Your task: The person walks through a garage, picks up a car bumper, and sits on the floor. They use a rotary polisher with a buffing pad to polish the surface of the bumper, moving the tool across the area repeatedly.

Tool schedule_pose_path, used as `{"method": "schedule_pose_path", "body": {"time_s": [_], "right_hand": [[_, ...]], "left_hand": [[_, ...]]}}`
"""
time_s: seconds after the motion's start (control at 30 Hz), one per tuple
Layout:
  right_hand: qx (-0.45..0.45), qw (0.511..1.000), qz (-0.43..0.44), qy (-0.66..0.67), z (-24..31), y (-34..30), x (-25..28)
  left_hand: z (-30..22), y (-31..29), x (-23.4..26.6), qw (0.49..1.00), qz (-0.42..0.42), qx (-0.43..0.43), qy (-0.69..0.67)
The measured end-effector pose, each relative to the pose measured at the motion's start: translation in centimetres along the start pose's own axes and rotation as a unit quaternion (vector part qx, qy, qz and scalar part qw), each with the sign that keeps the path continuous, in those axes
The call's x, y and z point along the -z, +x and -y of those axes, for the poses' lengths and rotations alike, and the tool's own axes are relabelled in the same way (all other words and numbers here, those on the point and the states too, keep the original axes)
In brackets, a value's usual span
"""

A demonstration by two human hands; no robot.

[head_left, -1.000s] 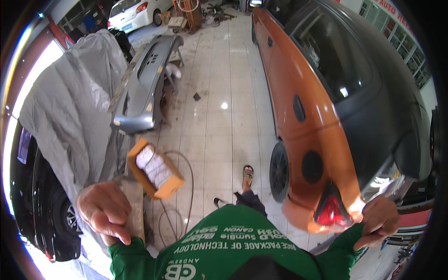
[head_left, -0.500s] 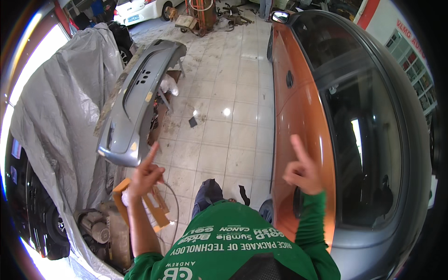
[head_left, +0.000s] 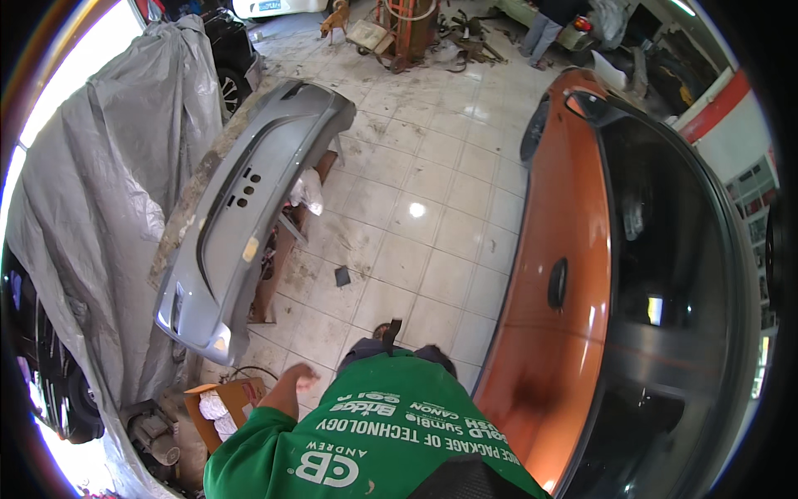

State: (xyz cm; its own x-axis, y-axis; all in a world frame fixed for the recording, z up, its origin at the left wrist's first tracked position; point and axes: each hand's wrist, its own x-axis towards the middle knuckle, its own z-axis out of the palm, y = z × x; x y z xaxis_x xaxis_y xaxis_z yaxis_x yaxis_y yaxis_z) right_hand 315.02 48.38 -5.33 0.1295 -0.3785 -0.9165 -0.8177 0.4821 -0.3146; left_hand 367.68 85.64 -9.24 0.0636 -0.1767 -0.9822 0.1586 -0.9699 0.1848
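Observation:
My left hand [head_left: 293, 384] hangs low beside my body, over the floor. Its fingers are smeared by motion, so whether it is open or closed does not show. Closest to it are a cardboard box [head_left: 246, 394] with white wrapping inside and the lower end of a silver-grey car bumper [head_left: 287, 137]. That bumper rests on a stand to my left, with pale patches on its paint. My right hand is out of sight. An orange car [head_left: 565, 224] stands along my right side.
A grey plastic cover [head_left: 108, 158] drapes down the left. A small machine [head_left: 154, 437] sits beside the box. A dark square [head_left: 342, 276] lies on the tiled floor. Farther off are a dog [head_left: 336, 22], an orange metal stand [head_left: 407, 33] and a person [head_left: 544, 33].
Both hands had index fingers stretched out in front; the left has dropped toward my body, the right has left the view. I have moved forward, and the orange car's front now shows.

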Motion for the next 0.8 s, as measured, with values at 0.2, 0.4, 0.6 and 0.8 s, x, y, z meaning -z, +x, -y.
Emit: {"method": "schedule_pose_path", "body": {"time_s": [0.2,0.4,0.6,0.8], "right_hand": [[-0.013,1.000,-0.001,0.016,12.9,5.4,4.6],[0.057,0.994,0.037,-0.090,32.2,18.2,14.3],[0.115,0.989,-0.038,-0.083,56.7,27.8,30.4],[0.215,0.973,-0.089,0.000,85.3,34.8,34.9]], "left_hand": [[-32.5,3.7,11.9,0.970,-0.146,-0.179,-0.077],[-47.8,10.8,19.0,0.772,-0.271,-0.547,0.179],[-53.2,8.2,13.4,0.983,-0.116,-0.116,-0.088],[-55.8,8.3,18.0,0.981,-0.128,-0.029,-0.146]]}}
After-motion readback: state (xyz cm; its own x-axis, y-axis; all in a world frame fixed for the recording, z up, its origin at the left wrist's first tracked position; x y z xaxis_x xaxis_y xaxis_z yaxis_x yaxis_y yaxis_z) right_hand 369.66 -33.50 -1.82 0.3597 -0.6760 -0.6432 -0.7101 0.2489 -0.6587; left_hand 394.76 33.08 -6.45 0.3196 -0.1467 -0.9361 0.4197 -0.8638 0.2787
